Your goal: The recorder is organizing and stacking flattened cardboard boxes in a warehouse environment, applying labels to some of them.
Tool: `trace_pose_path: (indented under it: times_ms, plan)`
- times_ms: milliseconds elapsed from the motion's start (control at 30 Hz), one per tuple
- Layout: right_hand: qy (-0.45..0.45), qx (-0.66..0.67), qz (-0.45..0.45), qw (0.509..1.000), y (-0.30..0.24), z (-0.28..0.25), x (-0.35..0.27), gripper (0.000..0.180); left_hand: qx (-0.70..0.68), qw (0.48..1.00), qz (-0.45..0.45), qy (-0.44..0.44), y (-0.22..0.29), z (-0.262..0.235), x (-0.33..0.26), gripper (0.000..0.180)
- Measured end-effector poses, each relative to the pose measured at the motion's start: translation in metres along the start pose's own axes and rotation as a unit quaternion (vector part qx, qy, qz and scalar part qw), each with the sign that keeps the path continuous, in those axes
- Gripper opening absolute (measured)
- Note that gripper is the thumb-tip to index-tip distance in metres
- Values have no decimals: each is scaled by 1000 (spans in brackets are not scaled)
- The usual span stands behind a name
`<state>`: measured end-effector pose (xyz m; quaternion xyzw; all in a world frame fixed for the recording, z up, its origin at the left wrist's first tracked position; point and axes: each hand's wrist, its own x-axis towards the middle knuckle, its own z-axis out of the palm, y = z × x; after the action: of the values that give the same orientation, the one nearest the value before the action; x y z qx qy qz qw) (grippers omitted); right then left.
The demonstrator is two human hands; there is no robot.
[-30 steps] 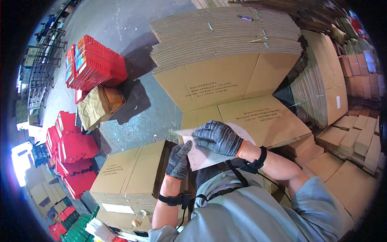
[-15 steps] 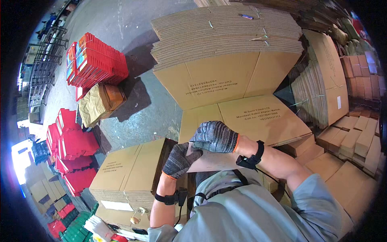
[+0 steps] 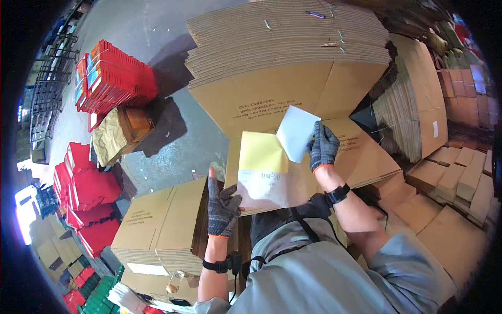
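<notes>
A paper sheet (image 3: 262,189), white with print below and plain yellow above, hangs in front of me over the cartons. My left hand (image 3: 223,206), in a dark grey knit glove, pinches its lower left edge; the index finger points up, its tip bare. In my right hand (image 3: 322,144), gloved alike, is the right edge of a pale white flap (image 3: 298,133). This flap rises beside the yellow part and meets the sheet near its right edge; whether they are joined there, I cannot tell. Behind them stands an opened flat carton (image 3: 282,97) with printed panels.
Flattened cartons (image 3: 293,31) are stacked beyond, with a small cutter (image 3: 315,14) on top. Another carton stack (image 3: 162,220) is at my left. Red bundles (image 3: 123,78) and red packs (image 3: 94,183) sit on the floor at left. Cardboard boxes (image 3: 460,172) fill the right side.
My hands, close together before, have moved apart. The right hand has gone up and right with the white flap, and the sheet's yellow part now shows. My left index finger has straightened.
</notes>
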<state>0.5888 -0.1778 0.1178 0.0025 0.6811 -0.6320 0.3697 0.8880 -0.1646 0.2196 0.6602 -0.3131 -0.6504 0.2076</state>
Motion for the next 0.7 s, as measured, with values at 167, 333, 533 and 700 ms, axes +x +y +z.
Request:
trace_pose_path:
  times_ms: [167, 333, 533, 700]
  plan:
    - [-73, -50, -68, 994, -6, 15, -26, 23, 73, 987, 99, -104, -27, -3, 4, 68]
    - [-127, -102, 15, 987, -12, 21, -25, 23, 95, 956, 20, -277, -7, -23, -3, 68]
    - [-167, -87, 49, 981, -8, 26, -6, 24, 118, 930, -23, -346, -6, -31, -4, 67]
    - [-133, -86, -91, 983, -3, 38, -13, 19, -41, 987, 5, -155, -60, -51, 11, 46]
